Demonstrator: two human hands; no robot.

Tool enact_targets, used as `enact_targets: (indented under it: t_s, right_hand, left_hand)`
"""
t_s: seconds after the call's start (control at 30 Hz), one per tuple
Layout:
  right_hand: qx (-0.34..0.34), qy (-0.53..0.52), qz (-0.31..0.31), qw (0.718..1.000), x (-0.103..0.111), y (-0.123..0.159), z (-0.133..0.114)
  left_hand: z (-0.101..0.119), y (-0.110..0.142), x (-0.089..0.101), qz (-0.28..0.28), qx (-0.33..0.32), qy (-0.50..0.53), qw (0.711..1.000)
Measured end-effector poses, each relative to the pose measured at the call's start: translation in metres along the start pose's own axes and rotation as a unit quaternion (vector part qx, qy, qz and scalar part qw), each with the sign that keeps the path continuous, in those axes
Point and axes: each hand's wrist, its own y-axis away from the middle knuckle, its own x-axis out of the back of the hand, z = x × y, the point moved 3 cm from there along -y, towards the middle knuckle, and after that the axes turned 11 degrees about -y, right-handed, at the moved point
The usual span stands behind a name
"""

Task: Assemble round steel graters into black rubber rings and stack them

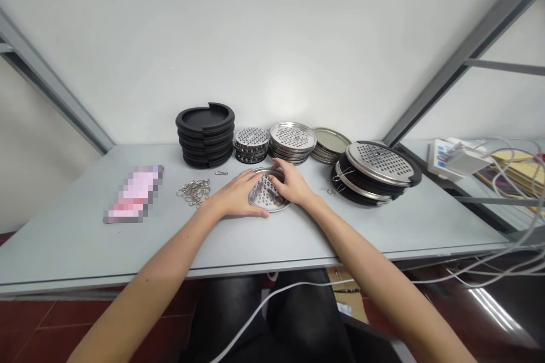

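Observation:
A round metal grater plate (268,194) with a raised rim lies on the table in front of me. My left hand (238,195) is closed about its left side, fingers over the far edge and thumb at the near edge. From the right, my right hand (290,182) grips the rim, its thumb on the inside and its fingers at the far edge. Left of my left hand is a loose pile of wire clips (195,191), with one single clip (221,173) just beyond it.
Along the wall stand stacked black rings (205,144), small grater discs (251,146), larger perforated plates (293,139) and plain metal discs (331,142). At right, black-and-metal assemblies (377,173) are stacked with wire clips sticking out. A pixelated pink object (135,193) lies left. White cables (511,255) hang at right.

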Motion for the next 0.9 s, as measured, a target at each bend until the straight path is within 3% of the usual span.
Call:
enact_targets:
  t_s: [0.27, 0.47, 0.67, 0.8, 0.9]
  right_hand:
    - [-0.024, 0.018, 0.011, 0.999, 0.017, -0.003, 0.005]
    - [-0.015, 0.031, -0.039, 0.999, 0.014, -0.004, 0.004]
    - [-0.005, 0.028, -0.042, 0.999, 0.013, -0.003, 0.005]
    - [0.030, 0.007, -0.007, 0.999, 0.014, -0.002, -0.001]
    - [0.086, 0.026, 0.091, 0.992, 0.023, -0.001, -0.010]
  left_hand:
    - [0.002, 0.001, 0.002, 0.005, 0.000, -0.002, 1.000]
    - [0.003, 0.001, 0.007, 0.010, 0.008, -0.013, 1.000]
    - [0.003, 0.002, 0.008, 0.005, 0.031, -0.018, 0.999]
    - [0.002, 0.002, 0.007, 0.009, 0.034, -0.009, 0.999]
    - [0.001, 0.002, 0.005, 0.007, 0.032, -0.009, 0.999]
